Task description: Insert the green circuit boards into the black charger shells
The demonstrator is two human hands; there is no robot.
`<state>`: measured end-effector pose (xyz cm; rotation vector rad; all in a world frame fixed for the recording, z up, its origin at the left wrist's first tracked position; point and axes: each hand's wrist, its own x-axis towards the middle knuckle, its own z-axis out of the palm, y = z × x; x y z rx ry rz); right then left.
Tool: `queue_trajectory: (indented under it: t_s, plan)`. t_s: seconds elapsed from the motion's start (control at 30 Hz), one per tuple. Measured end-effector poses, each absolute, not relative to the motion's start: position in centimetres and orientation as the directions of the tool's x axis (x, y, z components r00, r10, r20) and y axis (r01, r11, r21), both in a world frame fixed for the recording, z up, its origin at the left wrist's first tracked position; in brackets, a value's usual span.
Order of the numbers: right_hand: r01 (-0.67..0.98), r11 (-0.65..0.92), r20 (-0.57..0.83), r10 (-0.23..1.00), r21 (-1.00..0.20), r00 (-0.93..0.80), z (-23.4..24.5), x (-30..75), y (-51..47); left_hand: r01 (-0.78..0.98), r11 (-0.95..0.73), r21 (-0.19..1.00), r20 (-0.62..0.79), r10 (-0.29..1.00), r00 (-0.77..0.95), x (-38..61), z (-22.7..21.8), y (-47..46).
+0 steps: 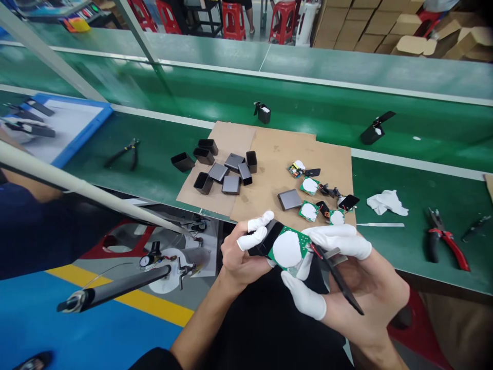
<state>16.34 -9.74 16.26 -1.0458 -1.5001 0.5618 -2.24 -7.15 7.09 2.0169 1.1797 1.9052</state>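
Note:
My left hand (pixel 241 254), with white finger cots on its fingers, is closed round a dark casing (pixel 269 236). A green circuit board (pixel 301 240) with a large round white patch sits at the casing's mouth; how far it reaches inside is hidden. My right hand (pixel 362 288), also in white finger cots, grips the board's other end between thumb and fingers. From that end hang red and black wires and a flat black part (pixel 341 282). Beyond my hands, a grey casing (pixel 290 199) lies beside several similar boards (pixel 309 210) with white patches.
Several empty casings (pixel 219 172) stand and lie on the cardboard (pixel 265 149). Red-handled pliers (pixel 442 239), a white cloth (pixel 387 202) and a thin metal strip (pixel 381 224) lie right. Cutters (pixel 125 153) and a blue-rimmed tray (pixel 87 126) are left, near another person's arm (pixel 34 221).

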Motion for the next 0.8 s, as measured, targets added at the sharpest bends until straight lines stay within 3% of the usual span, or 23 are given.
queue_trajectory:
  t_s: [0.8]
  plan:
    - [0.349, 0.495, 0.512, 0.858, -0.795, -0.051, 17.26, 15.52, -9.06, 0.367, -0.718, 0.592, 0.793, 0.6, -0.106, -1.79, 6.56, -7.26]
